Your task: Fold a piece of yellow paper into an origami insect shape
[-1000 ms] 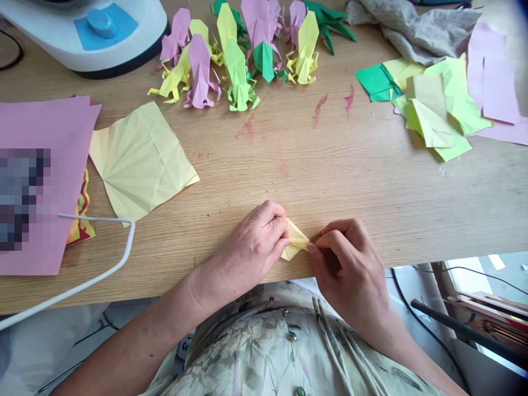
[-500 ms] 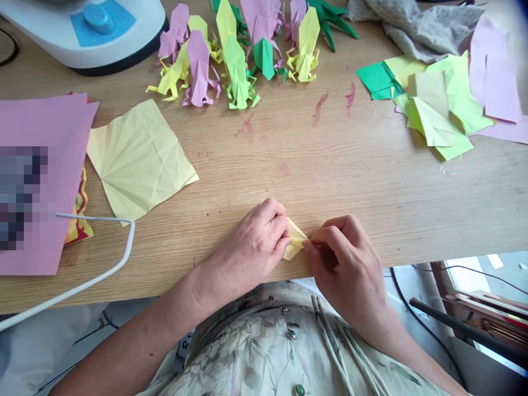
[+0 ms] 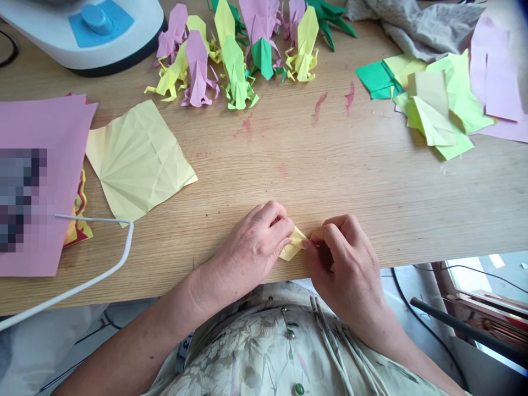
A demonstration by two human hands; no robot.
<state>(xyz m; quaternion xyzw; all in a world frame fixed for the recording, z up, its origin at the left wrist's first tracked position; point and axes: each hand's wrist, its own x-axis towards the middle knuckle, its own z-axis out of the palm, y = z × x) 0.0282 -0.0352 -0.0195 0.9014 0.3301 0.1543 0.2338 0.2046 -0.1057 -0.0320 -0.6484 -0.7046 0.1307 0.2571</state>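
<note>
A small folded piece of yellow paper [image 3: 293, 246] lies at the near edge of the wooden table [image 3: 330, 181]. My left hand [image 3: 251, 247] is curled over its left side, fingers pressed onto it. My right hand [image 3: 344, 258] pinches its right tip between thumb and forefinger. Most of the paper is hidden under my fingers.
A creased yellow square sheet [image 3: 138, 159] and pink sheets [image 3: 41, 165] lie at the left, with a white wire [image 3: 103, 275] over them. Several folded paper figures [image 3: 235, 55] stand at the back. Loose green, yellow and pink papers [image 3: 441, 99] and a grey cloth [image 3: 412, 25] are at the right. A white appliance [image 3: 91, 30] sits back left.
My right hand has slid a little left along the yellow paper, and both hands now cover more of it. The view shifted slightly.
</note>
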